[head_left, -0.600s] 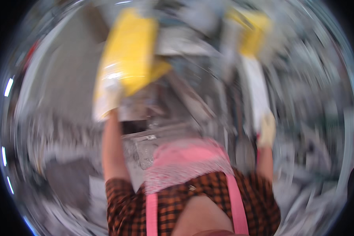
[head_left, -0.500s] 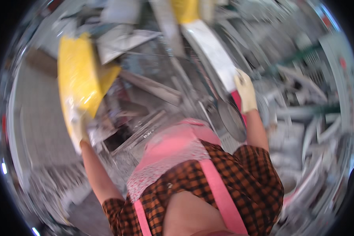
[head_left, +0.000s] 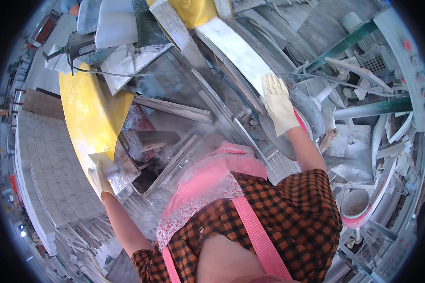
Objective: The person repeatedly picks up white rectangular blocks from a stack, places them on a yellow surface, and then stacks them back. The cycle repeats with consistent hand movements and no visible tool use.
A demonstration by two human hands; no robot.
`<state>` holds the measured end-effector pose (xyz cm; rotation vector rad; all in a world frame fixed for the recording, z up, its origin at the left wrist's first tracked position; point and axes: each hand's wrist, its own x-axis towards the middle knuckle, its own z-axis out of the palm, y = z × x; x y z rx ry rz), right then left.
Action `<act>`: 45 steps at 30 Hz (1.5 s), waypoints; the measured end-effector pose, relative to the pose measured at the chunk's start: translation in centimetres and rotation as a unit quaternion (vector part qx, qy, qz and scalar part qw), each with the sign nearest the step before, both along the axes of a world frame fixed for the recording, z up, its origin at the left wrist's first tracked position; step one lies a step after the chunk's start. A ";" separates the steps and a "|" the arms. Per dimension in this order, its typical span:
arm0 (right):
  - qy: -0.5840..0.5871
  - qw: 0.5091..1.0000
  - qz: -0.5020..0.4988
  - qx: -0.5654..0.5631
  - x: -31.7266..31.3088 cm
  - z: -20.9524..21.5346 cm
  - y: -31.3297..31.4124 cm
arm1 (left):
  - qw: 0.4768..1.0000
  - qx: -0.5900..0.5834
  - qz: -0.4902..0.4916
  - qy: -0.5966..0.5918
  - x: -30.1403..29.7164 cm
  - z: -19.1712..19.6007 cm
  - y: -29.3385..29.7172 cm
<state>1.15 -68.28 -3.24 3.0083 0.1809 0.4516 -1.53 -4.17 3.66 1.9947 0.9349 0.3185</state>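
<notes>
My left hand (head_left: 99, 179), in a cream glove, is closed on a small pale slab (head_left: 104, 163) with the thumb on top. Its other fingers are mostly hidden. Beside and beyond it drapes a shiny yellow sheet (head_left: 89, 108). My right hand (head_left: 277, 104), gloved alike, lies with fingers stretched out flat on the near end of a long white strip (head_left: 236, 49). The strip rests along a narrow dusty machine bed that runs away from me. A grey round wheel-like part (head_left: 307, 113) sits just right of that hand.
Stacked long pale slabs (head_left: 42, 165) stand at the left. Wooden boards (head_left: 174, 108) lie between my arms. Green metal bars (head_left: 378, 111) cross the right side above broken pale pieces. A bucket (head_left: 355, 203) stands lower right, and a panel with red buttons (head_left: 407, 45) rises far right.
My right hand has shifted left and now lies flat on the white strip instead of gripping its edge. My left hand stays by the yellow sheet, slightly lower. The view has sharpened.
</notes>
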 end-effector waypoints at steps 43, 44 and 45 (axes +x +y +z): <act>0.268 0.633 0.259 0.679 5.5 2.7 56.5 | 0.990 -0.011 -0.060 0.124 0.1 2.3 3.6; 0.254 0.657 0.251 0.664 5.6 2.1 56.8 | 0.988 -0.018 -0.067 0.137 -0.2 2.4 4.0; 0.293 0.623 0.259 0.677 5.7 1.6 56.7 | 0.989 -0.048 -0.078 0.117 -0.5 2.4 4.3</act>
